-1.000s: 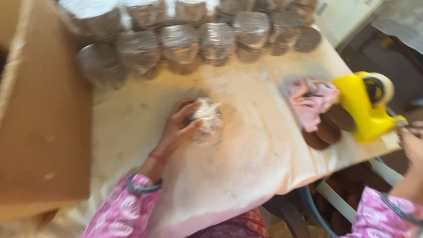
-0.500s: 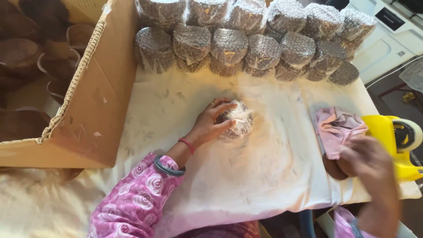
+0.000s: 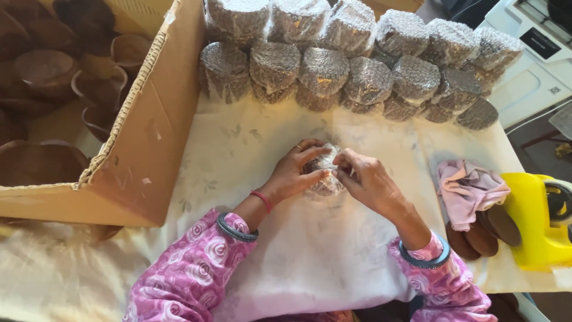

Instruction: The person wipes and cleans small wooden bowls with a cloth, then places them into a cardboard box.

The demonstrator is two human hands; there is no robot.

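At the centre of the frame, the small bubble-wrapped bundle (image 3: 325, 173) sits on the pale cloth-covered table (image 3: 333, 262), pinned between both your hands. Your left hand (image 3: 295, 173) curls around its left side, fingers bent over the top edge and thumb pressed low against the wrap. Your right hand (image 3: 366, 179) closes on the right side, its fingertips pinching the wrap near the top where they almost meet the left fingers. Something brown shows faintly through the plastic, too hidden to make out.

Across the top of the frame, a stack of finished bubble-wrapped rounds (image 3: 351, 65) runs in rows from the upper middle to the upper right, well apart from your hands. At the left, an open cardboard box (image 3: 155, 149) stands with its flap toward you; behind it, in the upper left, brown bowl-shaped shells (image 3: 42, 65) are piled. At the right edge a pink cloth (image 3: 468, 191) lies over dark brown discs (image 3: 482, 229), just beside a yellow tape dispenser (image 3: 536, 220).
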